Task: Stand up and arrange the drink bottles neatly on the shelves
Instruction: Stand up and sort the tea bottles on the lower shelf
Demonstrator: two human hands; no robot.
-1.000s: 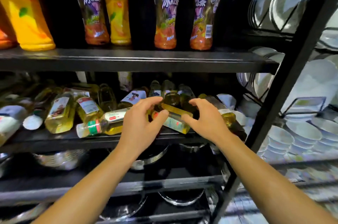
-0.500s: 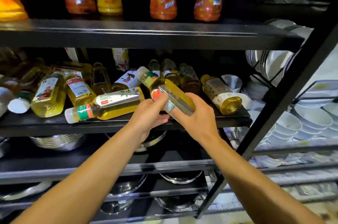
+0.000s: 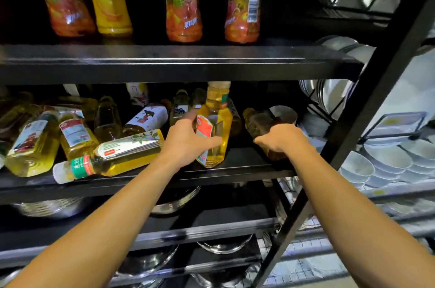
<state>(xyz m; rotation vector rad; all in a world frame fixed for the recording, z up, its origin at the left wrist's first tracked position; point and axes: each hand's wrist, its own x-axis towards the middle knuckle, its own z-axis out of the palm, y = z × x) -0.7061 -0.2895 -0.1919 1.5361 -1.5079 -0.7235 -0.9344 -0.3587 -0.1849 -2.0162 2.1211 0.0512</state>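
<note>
On the middle shelf [image 3: 235,171] a yellow tea bottle [image 3: 215,123] stands nearly upright, and my left hand [image 3: 188,140] grips its lower body. To its right my right hand [image 3: 281,138] is curled round a darker bottle [image 3: 256,123] that lies tilted near the shelf's right end. Several more yellow bottles lie on their sides to the left, one with a white cap [image 3: 113,156] along the front edge. Orange and yellow drink bottles [image 3: 183,5] stand upright on the upper shelf [image 3: 164,64].
A slanted black frame post [image 3: 353,127] runs just right of my right hand. Beyond it are racks of white plates [image 3: 334,97] and bowls [image 3: 357,167]. Metal bowls [image 3: 47,209] sit on the lower shelves.
The yellow bottle, held tilted in both hands before, now stands upright in my left hand alone. My right hand has moved right onto the darker lying bottle.
</note>
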